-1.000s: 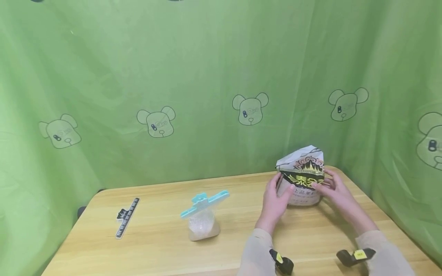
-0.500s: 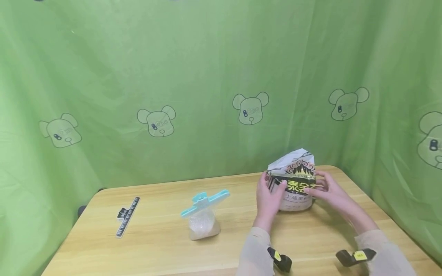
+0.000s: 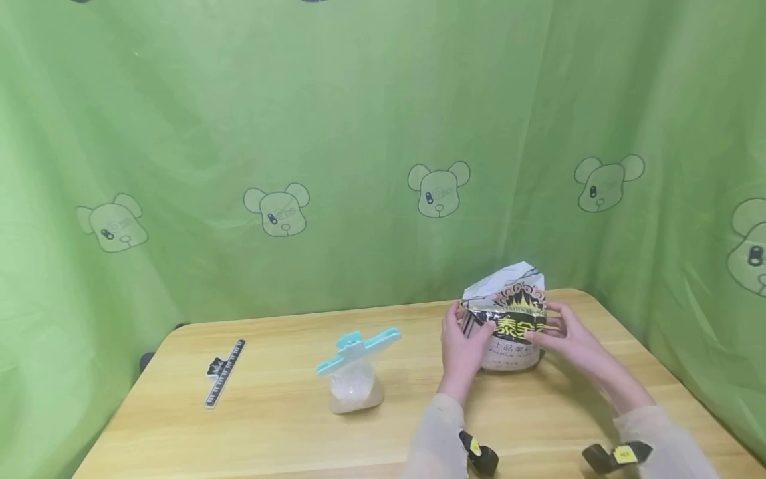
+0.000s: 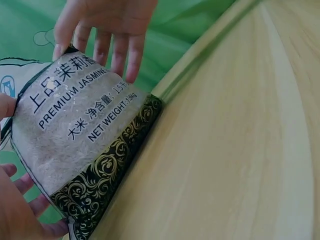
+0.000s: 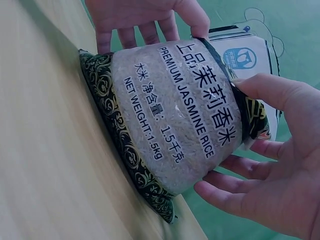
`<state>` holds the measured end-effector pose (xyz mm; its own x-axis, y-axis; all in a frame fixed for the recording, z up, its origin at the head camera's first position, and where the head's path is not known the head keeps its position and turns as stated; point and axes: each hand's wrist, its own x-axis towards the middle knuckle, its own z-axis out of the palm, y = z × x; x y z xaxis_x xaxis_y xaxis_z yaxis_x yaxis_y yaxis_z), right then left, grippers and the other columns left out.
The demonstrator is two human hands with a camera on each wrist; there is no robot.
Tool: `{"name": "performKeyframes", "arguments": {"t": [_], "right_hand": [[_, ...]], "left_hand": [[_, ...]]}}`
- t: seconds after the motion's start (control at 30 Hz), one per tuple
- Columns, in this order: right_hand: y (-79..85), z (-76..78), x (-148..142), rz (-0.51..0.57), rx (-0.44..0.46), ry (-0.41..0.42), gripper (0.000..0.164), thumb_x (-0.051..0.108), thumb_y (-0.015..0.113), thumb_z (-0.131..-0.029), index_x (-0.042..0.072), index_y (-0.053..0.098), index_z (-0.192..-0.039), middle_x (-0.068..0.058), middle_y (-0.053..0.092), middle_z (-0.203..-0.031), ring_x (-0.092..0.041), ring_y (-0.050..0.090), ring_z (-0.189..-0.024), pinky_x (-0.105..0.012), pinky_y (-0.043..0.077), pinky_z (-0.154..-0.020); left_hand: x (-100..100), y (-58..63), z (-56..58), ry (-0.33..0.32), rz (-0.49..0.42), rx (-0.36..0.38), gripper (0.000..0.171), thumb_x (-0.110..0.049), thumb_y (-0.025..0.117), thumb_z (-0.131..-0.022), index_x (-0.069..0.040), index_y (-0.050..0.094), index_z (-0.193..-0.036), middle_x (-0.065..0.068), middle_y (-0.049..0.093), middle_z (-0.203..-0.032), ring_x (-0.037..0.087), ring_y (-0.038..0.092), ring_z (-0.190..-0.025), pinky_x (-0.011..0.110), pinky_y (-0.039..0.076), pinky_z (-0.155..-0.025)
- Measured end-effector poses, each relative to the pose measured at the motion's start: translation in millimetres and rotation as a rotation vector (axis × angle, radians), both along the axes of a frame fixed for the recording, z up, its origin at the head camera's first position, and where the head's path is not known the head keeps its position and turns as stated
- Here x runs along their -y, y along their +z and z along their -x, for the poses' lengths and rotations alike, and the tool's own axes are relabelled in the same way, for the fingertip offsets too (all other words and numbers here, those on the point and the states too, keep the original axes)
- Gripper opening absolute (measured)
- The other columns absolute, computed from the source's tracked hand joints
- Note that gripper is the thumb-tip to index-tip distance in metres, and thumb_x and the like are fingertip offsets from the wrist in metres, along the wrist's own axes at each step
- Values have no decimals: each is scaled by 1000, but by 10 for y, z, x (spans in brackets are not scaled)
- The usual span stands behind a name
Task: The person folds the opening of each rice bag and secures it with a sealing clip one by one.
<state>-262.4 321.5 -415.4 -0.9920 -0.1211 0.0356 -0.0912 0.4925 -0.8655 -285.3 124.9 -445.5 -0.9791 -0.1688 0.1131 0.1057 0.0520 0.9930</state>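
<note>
Right, the step in hand is judged to be two-handed steadying of the rice bag (image 3: pixel 510 336) near the far right corner of the surface (image 3: pixel 287 439). It is stood up, label forward, loose top angled above the hands; bottom edge looks to be on the surface. The next move calls for both sides to be kept supported, since loose grain will probably shift if one side is let go. Fingers: left hand (image 3: pixel 465 342) is spread wide along one side, right hand (image 3: pixel 571 332) likewise opposite; the bag is held between them, thumbs laid toward the front. Fingertips behind are partly hidden, so pressure cannot be told. Well apart, a teal clip (image 3: pixel 359 351) on a small clear bag (image 3: pixel 354 392) is left untouched.
</note>
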Motion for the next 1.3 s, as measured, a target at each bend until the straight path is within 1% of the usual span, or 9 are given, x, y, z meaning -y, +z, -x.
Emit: {"name": "performKeyframes", "arguments": {"t": [0.1,0.3,0.5,0.73,0.83,0.97,1.17,1.3], "right_hand": [[-27,-26,32,1,0,-3,89,32,64,-94,-2,6,-151,-41,27,-146,-57,34,-132,-68,35,-104],[-50,-90,114,-5,-18,-8,86,30,64,-94,-4,7,-150,-42,29,-144,-57,38,-130,-66,39,-103],[-54,-161,194,-7,-40,-19,84,31,64,-94,-4,11,-149,-41,33,-143,-56,41,-128,-62,44,-101],[-53,-227,301,-12,-70,-25,81,28,66,-93,-7,16,-146,-41,36,-140,-56,44,-126,-60,45,-101],[-62,-249,333,-15,-86,-29,79,27,67,-92,-7,19,-144,-41,39,-139,-56,46,-125,-59,47,-99],[-67,-286,377,-14,-92,-34,77,27,68,-91,-7,21,-143,-40,40,-138,-56,46,-124,-59,48,-98],[-62,-360,464,-45,-114,-39,74,29,68,-91,-5,25,-140,-39,42,-137,-55,47,-123,-61,46,-98],[-41,-424,536,-53,-125,-44,72,29,68,-91,-4,27,-139,-38,43,-136,-55,48,-122,-60,47,-97]], "left_hand": [[25,-23,-16,-3,4,12,79,-33,80,-72,-18,45,-141,3,56,-129,23,55,-116,51,43,-105],[109,-57,-29,-30,-7,6,79,-30,80,-72,-16,45,-141,2,56,-127,22,54,-113,48,45,-103],[202,-52,-56,-62,-3,17,78,-30,80,-73,-16,45,-141,1,56,-126,21,54,-112,48,45,-103],[321,-46,-130,-87,-4,-16,75,-27,79,-74,-14,46,-140,5,56,-124,24,53,-112,51,44,-102],[367,-52,-160,-103,2,-23,75,-28,79,-75,-15,46,-141,5,55,-124,22,52,-112,49,45,-101],[421,-52,-197,-116,9,-23,75,-28,78,-75,-16,46,-141,3,54,-124,21,52,-112,48,45,-101],[513,-37,-257,-129,10,-14,74,-27,78,-75,-18,45,-141,2,54,-124,19,52,-112,48,44,-102],[592,-34,-300,-148,29,-7,76,-28,77,-77,-16,43,-143,3,54,-128,21,50,-114,49,43,-103]]}}
